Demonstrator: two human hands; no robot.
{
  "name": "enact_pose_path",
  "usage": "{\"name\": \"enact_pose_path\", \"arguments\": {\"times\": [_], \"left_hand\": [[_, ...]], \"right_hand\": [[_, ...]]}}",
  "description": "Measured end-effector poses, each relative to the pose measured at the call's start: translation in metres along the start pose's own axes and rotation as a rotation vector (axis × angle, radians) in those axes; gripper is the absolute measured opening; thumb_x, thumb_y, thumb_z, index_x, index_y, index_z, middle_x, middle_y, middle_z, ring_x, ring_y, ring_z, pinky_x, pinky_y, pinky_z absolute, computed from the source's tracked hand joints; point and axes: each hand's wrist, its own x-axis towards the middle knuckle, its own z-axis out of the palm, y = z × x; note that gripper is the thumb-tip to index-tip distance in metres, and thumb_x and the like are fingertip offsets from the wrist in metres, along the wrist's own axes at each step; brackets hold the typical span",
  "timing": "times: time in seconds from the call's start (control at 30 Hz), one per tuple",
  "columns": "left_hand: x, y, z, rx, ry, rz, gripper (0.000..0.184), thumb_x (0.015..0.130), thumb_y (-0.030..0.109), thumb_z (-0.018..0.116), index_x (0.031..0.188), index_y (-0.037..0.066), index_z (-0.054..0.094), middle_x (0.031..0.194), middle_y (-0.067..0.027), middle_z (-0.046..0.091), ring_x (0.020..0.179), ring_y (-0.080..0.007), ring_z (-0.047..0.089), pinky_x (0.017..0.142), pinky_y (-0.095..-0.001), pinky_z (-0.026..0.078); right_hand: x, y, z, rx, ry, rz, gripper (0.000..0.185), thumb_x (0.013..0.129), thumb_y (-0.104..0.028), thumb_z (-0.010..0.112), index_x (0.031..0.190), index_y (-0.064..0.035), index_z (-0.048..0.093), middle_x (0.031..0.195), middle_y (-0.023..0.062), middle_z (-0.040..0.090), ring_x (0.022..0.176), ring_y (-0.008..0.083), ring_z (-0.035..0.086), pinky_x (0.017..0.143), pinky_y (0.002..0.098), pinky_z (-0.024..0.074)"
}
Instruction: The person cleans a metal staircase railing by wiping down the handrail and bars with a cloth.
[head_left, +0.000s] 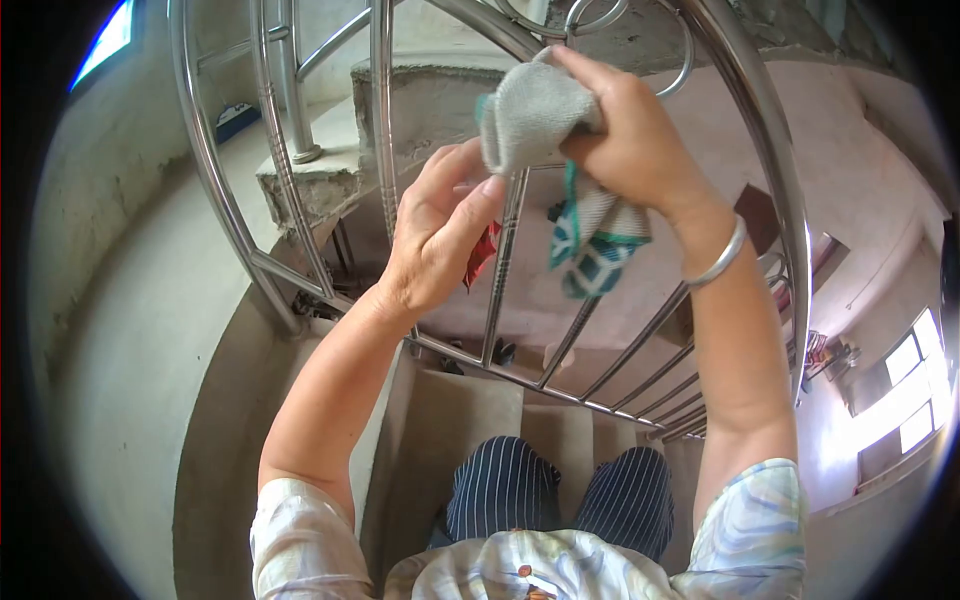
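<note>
A grey cloth with a green-and-white patterned part is bunched up in front of the metal stair railing. My right hand is closed round it, and the patterned end hangs below the palm. At the lower left edge of the cloth, the thumb and fingers of my left hand pinch it. Some left fingertips are hidden behind the cloth. Just past my left hand shows a red shiny thing, partly covered, whose kind I cannot make out.
The railing's thick handrail curves along the right, with upright bars below the cloth. Concrete steps lie under my knees. A rough concrete ledge stands at upper left. Beyond the railing, the drop shows a lower floor.
</note>
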Motion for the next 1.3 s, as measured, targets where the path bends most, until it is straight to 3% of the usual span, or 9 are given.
{"name": "enact_pose_path", "arguments": {"times": [0.13,0.27,0.37,0.43,0.7,0.77,0.87,1.07,1.3], "left_hand": [[0.002,-0.006,-0.001,-0.027,0.013,0.072,0.039,0.082,0.025,0.05,0.108,-0.003,0.047,0.099,-0.0098,0.046,0.086,-0.0169,0.052,0.073,-0.0271,0.041],[0.011,-0.013,0.006,0.009,0.006,0.01,0.043,0.08,0.028,0.052,0.109,-0.003,0.047,0.098,-0.0115,0.047,0.088,-0.0187,0.051,0.075,-0.0282,0.04],[0.014,-0.015,0.012,0.051,-0.014,0.073,0.043,0.079,0.029,0.053,0.107,-0.002,0.048,0.096,-0.0129,0.053,0.084,-0.0182,0.053,0.072,-0.0291,0.042],[0.01,-0.019,0.012,0.005,0.018,0.047,0.041,0.079,0.028,0.053,0.106,-0.002,0.049,0.096,-0.0128,0.054,0.082,-0.0174,0.053,0.068,-0.0283,0.043],[-0.012,-0.017,-0.009,-0.009,0.009,-0.148,0.036,0.078,0.026,0.054,0.102,-0.001,0.051,0.08,-0.0091,0.058,0.066,-0.0106,0.052,0.054,-0.0229,0.042],[-0.014,-0.021,-0.01,0.004,-0.003,-0.165,0.035,0.079,0.025,0.054,0.101,-0.002,0.052,0.08,-0.0081,0.058,0.067,-0.0103,0.051,0.056,-0.0228,0.042],[-0.013,-0.028,0.004,-0.086,-0.058,-0.178,0.031,0.08,0.023,0.055,0.098,-0.002,0.054,0.079,-0.0059,0.057,0.069,-0.0098,0.051,0.06,-0.023,0.043],[-0.018,-0.026,0.013,-0.127,-0.192,-0.187,0.028,0.08,0.021,0.057,0.094,-0.003,0.055,0.08,-0.0042,0.057,0.073,-0.0082,0.05,0.066,-0.0231,0.042],[-0.015,-0.029,0.022,-0.072,-0.345,-0.258,0.022,0.08,0.014,0.056,0.094,-0.003,0.055,0.079,-0.0014,0.056,0.075,-0.0071,0.05,0.068,-0.0223,0.042]], "right_hand": [[0.013,-0.006,-0.017,-0.039,-0.189,0.035,0.052,0.061,0.0,0.059,0.111,0.0038,0.048,0.098,0.0191,0.057,0.094,0.0252,0.055,0.083,0.03,0.0403],[0.029,-0.008,-0.018,-0.473,-0.25,-0.026,0.047,0.061,-0.006,0.056,0.106,0.0046,0.05,0.097,0.0234,0.054,0.092,0.036,0.052,0.08,0.0353,0.0409],[0.018,-0.001,-0.015,-0.546,-0.209,-0.077,0.044,0.06,-0.005,0.057,0.103,0.005,0.051,0.096,0.0222,0.055,0.09,0.0356,0.052,0.078,0.0364,0.0416],[0.007,0.0,-0.013,-0.48,0.059,-0.231,0.024,0.063,-0.005,0.052,0.086,0.001,0.053,0.086,0.019,0.056,0.081,0.0351,0.054,0.068,0.0417,0.0447],[0.012,-0.007,-0.003,-0.488,0.018,-0.063,0.041,0.061,-0.006,0.056,0.102,-0.0001,0.054,0.084,0.0185,0.055,0.08,0.0318,0.054,0.069,0.0366,0.0434],[0.023,-0.002,-0.002,-0.442,0.047,-0.111,0.041,0.061,-0.006,0.056,0.102,0.0004,0.054,0.083,0.0188,0.055,0.079,0.0321,0.054,0.069,0.0368,0.0434],[0.03,-0.011,-0.004,-0.365,-0.137,0.186,0.043,0.062,-0.008,0.055,0.104,0.0006,0.053,0.08,0.0198,0.054,0.077,0.0339,0.053,0.07,0.0382,0.0425],[0.001,-0.006,-0.015,-0.399,-0.135,-0.051,0.044,0.063,-0.006,0.053,0.106,0.0007,0.052,0.083,0.0217,0.053,0.083,0.0358,0.052,0.073,0.0392,0.0418],[0.015,-0.011,-0.007,-0.497,-0.079,0.052,0.043,0.063,-0.006,0.054,0.105,-0.0007,0.052,0.088,0.0191,0.053,0.087,0.0342,0.051,0.075,0.0383,0.0414]]}}
